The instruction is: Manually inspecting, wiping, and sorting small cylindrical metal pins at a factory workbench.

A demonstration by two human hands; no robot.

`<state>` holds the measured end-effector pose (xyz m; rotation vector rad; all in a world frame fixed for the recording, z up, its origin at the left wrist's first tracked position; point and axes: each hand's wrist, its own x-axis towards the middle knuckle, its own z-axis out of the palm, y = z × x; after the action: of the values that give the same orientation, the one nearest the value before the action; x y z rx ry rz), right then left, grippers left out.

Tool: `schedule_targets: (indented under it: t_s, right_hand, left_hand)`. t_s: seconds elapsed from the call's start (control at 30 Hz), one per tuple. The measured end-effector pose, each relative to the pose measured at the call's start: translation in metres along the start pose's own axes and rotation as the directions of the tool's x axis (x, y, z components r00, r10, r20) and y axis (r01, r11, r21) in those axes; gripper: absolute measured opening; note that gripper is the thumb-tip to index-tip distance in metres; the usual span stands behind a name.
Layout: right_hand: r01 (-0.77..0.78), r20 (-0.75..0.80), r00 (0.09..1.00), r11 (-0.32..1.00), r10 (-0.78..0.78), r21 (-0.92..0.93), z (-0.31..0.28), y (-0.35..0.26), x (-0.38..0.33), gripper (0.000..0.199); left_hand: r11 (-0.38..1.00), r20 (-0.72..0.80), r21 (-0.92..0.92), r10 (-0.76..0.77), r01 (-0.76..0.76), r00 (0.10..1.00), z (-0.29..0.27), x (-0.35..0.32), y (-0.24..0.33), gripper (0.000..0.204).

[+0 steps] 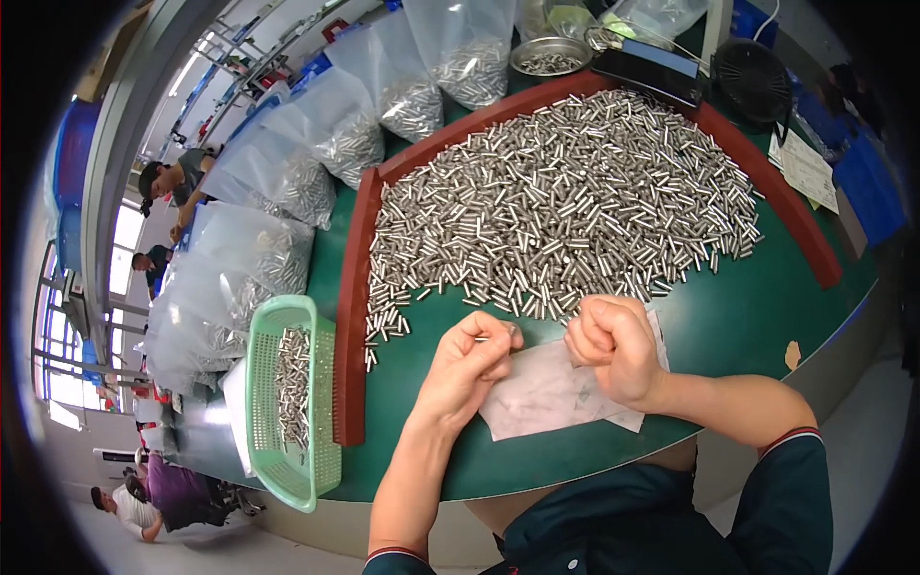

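Basically: clear plastic bags (316, 144) of metal pins line the desk's (757, 316) far-left edge; green basket (287, 402) at left holds more. Silver pins (565, 201) piled loose inside a red-brown rim (353, 287). Left hand (468, 369) pinches one pin (494, 337), fingers closed on it. Right hand (613, 350) curled shut over white paper (551, 393); can't tell what's inside.

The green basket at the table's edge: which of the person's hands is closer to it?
Left. The left hand is just right of the green basket, with the red rim between; the right hand lies farther right.
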<state>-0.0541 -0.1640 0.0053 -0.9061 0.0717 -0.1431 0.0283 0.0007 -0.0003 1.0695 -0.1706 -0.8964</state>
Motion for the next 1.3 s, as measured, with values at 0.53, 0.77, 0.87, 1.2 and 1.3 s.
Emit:
schedule_targets:
  t_s: [0.53,0.77,0.87,1.2,1.3]
  right_hand:
    - [-0.009,0.032,0.999,0.995,0.006,0.096,-0.002,-0.001,0.001,0.034]
    - [-0.018,0.025,1.0,0.995,0.015,0.099,-0.001,-0.001,0.002,0.034]
    - [-0.027,0.014,1.0,0.994,0.026,0.106,-0.001,-0.002,0.003,0.034]
    - [-0.046,-0.002,0.999,0.99,0.047,0.133,-0.002,-0.003,0.003,0.033]
    - [-0.048,-0.005,0.999,0.99,0.049,0.136,-0.002,-0.004,0.003,0.033]
  left_hand:
    - [0.954,-0.279,0.227,0.255,-0.194,0.926,-0.036,0.007,0.017,0.021]
    - [0.021,-0.021,1.0,0.595,0.01,0.804,-0.024,0.015,0.011,0.012]
    - [0.178,-0.057,0.983,0.549,-0.05,0.834,-0.028,0.013,0.013,0.009]
    - [0.982,-0.067,-0.153,0.103,-0.112,0.992,-0.033,0.015,0.008,0.012]
    - [0.985,-0.085,-0.139,0.09,-0.102,0.992,-0.031,0.016,0.007,0.013]
